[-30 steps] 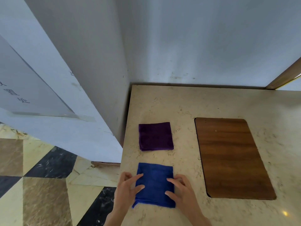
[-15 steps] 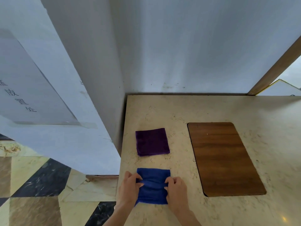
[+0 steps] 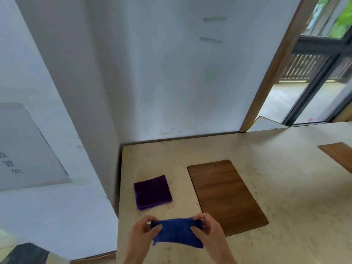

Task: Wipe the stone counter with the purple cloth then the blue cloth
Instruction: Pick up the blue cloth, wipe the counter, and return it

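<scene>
The blue cloth (image 3: pixel 177 232) is held up just above the near left part of the beige stone counter (image 3: pixel 285 187). My left hand (image 3: pixel 142 234) pinches its left top corner and my right hand (image 3: pixel 208 230) pinches its right top corner, so the cloth hangs stretched between them. The purple cloth (image 3: pixel 152 191) lies folded flat on the counter just beyond, near the left edge, apart from both hands.
A dark wooden board (image 3: pixel 226 195) is set in the counter right of the cloths, and another wooden board (image 3: pixel 339 154) shows at the far right. White walls (image 3: pixel 171 82) close the back and left. The counter's left edge (image 3: pixel 120 206) drops to the floor.
Both hands have closed on the blue cloth's far corners and lifted it off the counter, where it lay flat. The view has tilted upward and to the right.
</scene>
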`<state>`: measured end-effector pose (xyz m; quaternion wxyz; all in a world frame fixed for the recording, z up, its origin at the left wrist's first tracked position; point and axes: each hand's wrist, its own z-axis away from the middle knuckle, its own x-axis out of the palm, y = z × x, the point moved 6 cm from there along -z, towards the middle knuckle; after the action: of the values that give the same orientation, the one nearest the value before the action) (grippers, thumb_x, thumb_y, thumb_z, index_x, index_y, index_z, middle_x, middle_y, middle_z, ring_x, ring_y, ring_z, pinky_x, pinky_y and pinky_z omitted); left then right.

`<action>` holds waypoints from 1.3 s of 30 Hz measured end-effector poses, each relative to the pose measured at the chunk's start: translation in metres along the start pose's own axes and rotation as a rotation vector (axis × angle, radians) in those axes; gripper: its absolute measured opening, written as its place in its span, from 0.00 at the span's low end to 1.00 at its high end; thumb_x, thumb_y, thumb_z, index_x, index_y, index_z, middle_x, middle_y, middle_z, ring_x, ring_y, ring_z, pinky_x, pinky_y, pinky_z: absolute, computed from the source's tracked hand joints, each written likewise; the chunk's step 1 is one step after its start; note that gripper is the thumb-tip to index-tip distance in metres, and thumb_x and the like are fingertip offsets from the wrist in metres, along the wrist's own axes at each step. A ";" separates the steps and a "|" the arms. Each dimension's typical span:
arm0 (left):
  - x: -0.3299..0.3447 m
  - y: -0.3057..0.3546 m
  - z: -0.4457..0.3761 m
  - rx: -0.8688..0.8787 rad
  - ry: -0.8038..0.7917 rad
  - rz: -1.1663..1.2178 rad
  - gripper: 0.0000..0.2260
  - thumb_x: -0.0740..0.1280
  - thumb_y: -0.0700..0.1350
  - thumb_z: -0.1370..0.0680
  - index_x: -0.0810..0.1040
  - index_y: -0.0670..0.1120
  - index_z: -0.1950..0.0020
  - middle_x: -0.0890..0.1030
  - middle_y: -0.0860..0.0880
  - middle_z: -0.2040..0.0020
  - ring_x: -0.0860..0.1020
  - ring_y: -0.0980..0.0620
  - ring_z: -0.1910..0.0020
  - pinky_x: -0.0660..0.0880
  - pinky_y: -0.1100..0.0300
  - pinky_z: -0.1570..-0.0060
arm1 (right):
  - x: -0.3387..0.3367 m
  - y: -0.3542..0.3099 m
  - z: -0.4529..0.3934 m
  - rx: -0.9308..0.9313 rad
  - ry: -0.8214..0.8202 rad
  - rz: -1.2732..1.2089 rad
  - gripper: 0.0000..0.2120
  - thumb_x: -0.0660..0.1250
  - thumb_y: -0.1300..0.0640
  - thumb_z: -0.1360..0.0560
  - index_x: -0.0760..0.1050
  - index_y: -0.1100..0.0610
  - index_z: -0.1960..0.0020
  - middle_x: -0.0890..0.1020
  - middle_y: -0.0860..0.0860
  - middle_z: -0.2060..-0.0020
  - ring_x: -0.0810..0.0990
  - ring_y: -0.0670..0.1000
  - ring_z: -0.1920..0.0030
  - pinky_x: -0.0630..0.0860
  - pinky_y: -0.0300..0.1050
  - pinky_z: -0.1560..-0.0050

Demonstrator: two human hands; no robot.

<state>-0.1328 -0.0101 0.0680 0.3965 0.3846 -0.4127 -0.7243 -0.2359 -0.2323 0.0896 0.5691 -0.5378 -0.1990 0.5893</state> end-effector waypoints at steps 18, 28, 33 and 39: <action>0.314 0.167 0.105 0.125 -0.272 0.326 0.14 0.75 0.28 0.30 0.87 0.43 0.51 0.87 0.42 0.51 0.83 0.42 0.47 0.78 0.50 0.43 | -0.333 0.086 0.145 -0.097 0.425 -0.380 0.11 0.73 0.72 0.28 0.82 0.59 0.50 0.90 0.52 0.62 0.85 0.42 0.64 0.78 0.31 0.62; 0.497 0.188 0.136 -0.013 -0.339 0.432 0.16 0.76 0.31 0.31 0.88 0.50 0.51 0.89 0.48 0.56 0.87 0.50 0.61 0.81 0.59 0.67 | -0.490 0.176 0.159 -0.110 0.391 -0.465 0.11 0.72 0.68 0.25 0.80 0.56 0.46 0.87 0.53 0.52 0.86 0.50 0.54 0.79 0.40 0.56; 0.551 0.189 0.108 -0.029 -0.297 0.429 0.17 0.76 0.31 0.32 0.89 0.51 0.51 0.89 0.49 0.51 0.87 0.51 0.53 0.82 0.62 0.59 | -0.535 0.207 0.116 -0.105 0.321 -0.419 0.14 0.70 0.73 0.26 0.79 0.59 0.46 0.85 0.57 0.51 0.85 0.46 0.57 0.80 0.36 0.56; 0.620 0.179 0.058 -0.095 -0.255 0.424 0.21 0.70 0.24 0.28 0.84 0.45 0.43 0.89 0.51 0.59 0.87 0.58 0.58 0.80 0.67 0.60 | -0.578 0.255 0.034 -0.043 0.178 -0.354 0.21 0.67 0.77 0.26 0.79 0.55 0.43 0.85 0.47 0.44 0.83 0.38 0.43 0.79 0.32 0.50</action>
<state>-0.3798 -0.6075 0.1079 0.5019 0.1757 -0.4964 -0.6862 -0.5128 -0.8004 0.1205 0.6674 -0.5565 -0.2521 0.4259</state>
